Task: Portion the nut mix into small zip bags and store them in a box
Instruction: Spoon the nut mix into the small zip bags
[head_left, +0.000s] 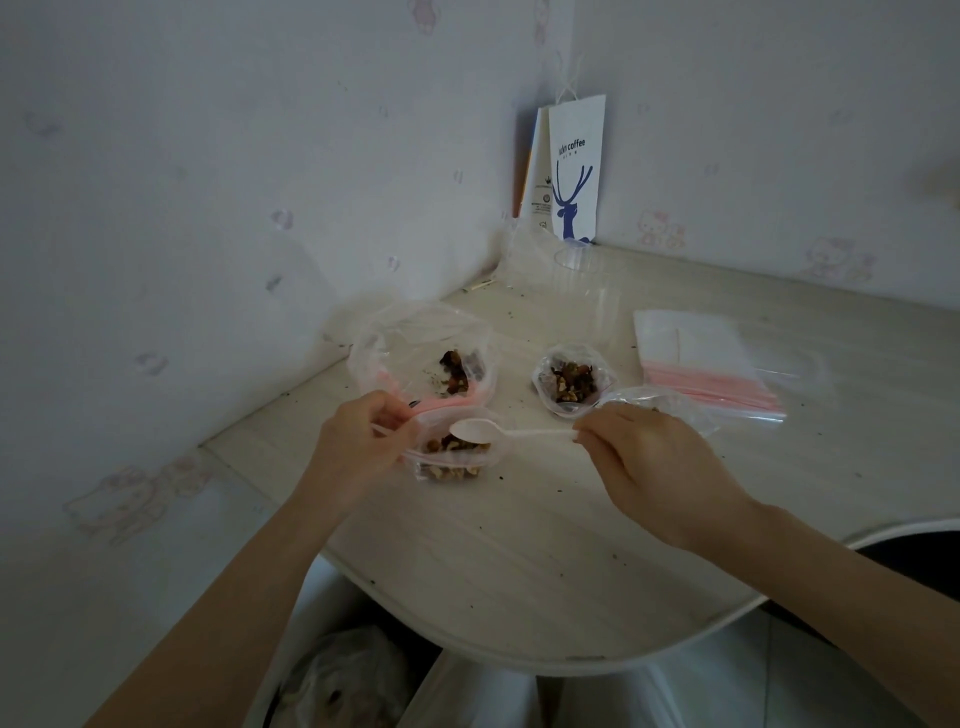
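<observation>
Dim rm; cartoon wallpaper (208, 182), pale wood-grain table (519, 545) in corner.

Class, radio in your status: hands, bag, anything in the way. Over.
Left hand holds small bag open. Right hand pinches spoon over it. Nothing else in the way.

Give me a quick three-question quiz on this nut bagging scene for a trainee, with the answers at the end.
1. True or false: the right hand holds the spoon over the small bag that the left hand grips.
2. Pick one: where does the stack of empty zip bags lie?
A. on the table, to the right of the filled bag
B. in the left hand
C. under the spoon
3. Fill in the missing word: the paper bag standing in the corner bears a blue ___.

Key: 1 true; 2 A; 3 deer.
</observation>
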